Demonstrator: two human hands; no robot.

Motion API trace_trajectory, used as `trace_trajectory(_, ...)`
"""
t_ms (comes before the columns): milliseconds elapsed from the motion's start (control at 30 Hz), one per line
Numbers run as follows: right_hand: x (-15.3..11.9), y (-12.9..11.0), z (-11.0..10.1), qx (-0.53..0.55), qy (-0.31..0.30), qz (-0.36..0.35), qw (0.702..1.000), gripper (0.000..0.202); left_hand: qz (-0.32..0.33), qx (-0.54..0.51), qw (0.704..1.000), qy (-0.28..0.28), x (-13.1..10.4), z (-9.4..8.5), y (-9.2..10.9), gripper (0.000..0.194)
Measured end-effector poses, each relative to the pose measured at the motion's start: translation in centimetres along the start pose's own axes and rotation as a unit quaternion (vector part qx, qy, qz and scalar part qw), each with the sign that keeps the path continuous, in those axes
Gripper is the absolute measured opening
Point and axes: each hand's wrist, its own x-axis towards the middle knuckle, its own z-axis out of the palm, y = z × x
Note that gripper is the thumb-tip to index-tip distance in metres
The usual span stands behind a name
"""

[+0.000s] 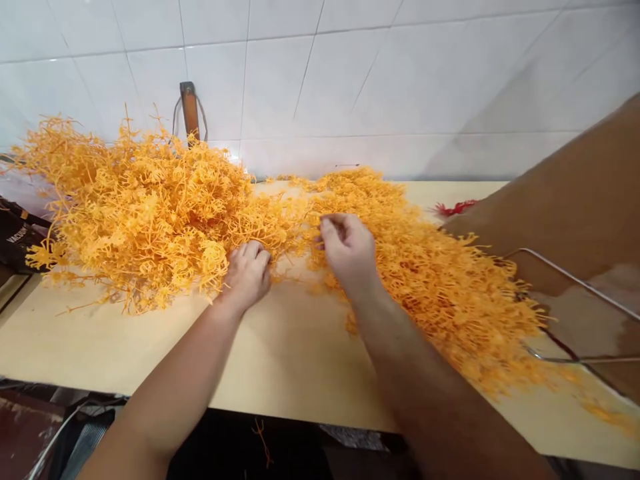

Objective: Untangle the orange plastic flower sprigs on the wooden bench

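— What are you busy with?
— Working through orange artificial sprigs, I'd judge, at the place where two heaps nearly meet. The left heap (150, 213) is bushy and tall; the right heap (440, 293) spreads from the far edge toward the near right. Both lie on the pale table (290, 353).

— And your grip?
— My left hand (249, 272) is bent against the near right edge of the left heap, fingertips hidden, so I can't tell whether they're closed on a stem. My right hand (350, 248) has thumb and fingers curled toward each other over the gap; whether they pinch a strand, I can't tell either.

— What would the next move call for?
— A light pinch on single stems, I think, and a gentle pull, since the branching tips look ready to snag.

— Anything in the way?
— Mostly the tangle itself. On the right, a brown panel (570, 173) leans over the table, with a metal rod (580, 283) close to the heap. A red tuft (455, 208) lies at the far right, and a dark package (20, 237) sits at the far left, beside the left heap.
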Motion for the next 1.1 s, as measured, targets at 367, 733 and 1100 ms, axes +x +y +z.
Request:
trace_trajectory(367,5.9,-0.8,2.1,-0.216,-0.116,-0.011,0.969,0.041,0.023,-0.084,0.996,-0.002,-0.5,0.0,-0.8,0.020)
trace_trajectory(733,0.9,-0.8,-1.1,-0.015,0.058,-0.083,0.995,0.027,-0.023,-0.185,0.982,0.001,0.1,-1.3,-0.2,0.034)
trace_trajectory(1100,-2.2,-0.4,1.7,0.079,-0.008,-0.173,0.982,0.011,-0.263,-0.587,0.760,-0.092,0.7,-3.7,3.3,0.035)
